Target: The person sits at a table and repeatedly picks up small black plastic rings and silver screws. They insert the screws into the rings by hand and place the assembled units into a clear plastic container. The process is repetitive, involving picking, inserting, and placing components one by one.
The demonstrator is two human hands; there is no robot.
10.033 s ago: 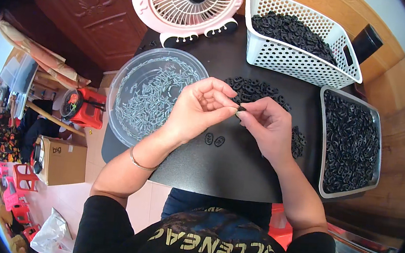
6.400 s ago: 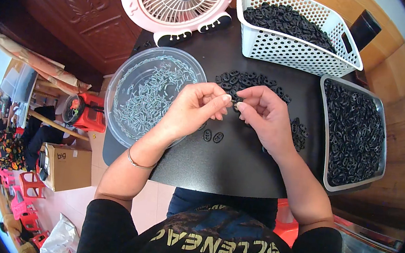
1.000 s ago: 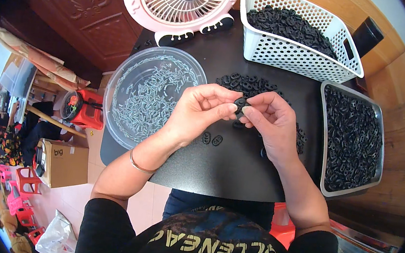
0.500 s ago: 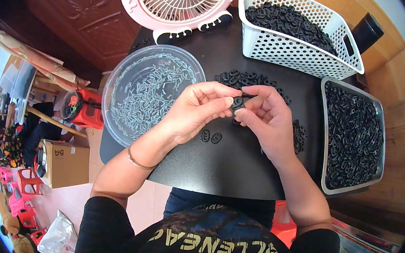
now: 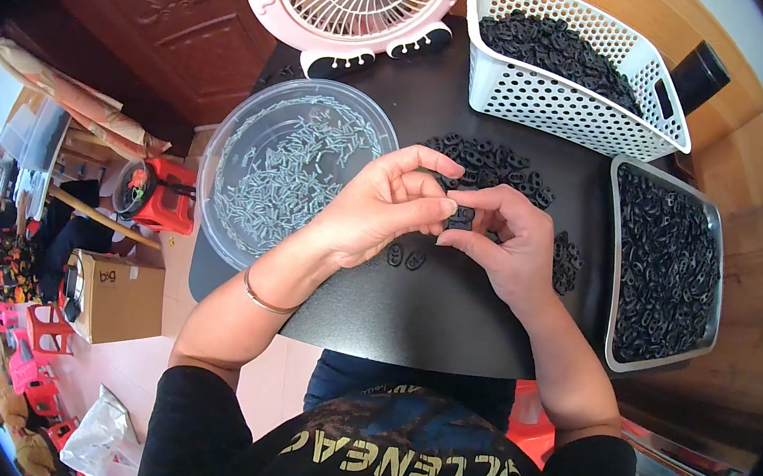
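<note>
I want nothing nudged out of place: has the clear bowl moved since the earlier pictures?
No: judged against the pink fan, the clear bowl shows no shift.

The dark table (image 5: pixel 409 329) looks satin-smooth. By its left edge, the round clear plastic tub (image 5: pixel 219 151) is glossy; by its right, the silvery rectangular tray (image 5: pixel 657 361) looks metal; over the middle, the small black piece (image 5: pixel 462 217) seems matt plastic.
</note>
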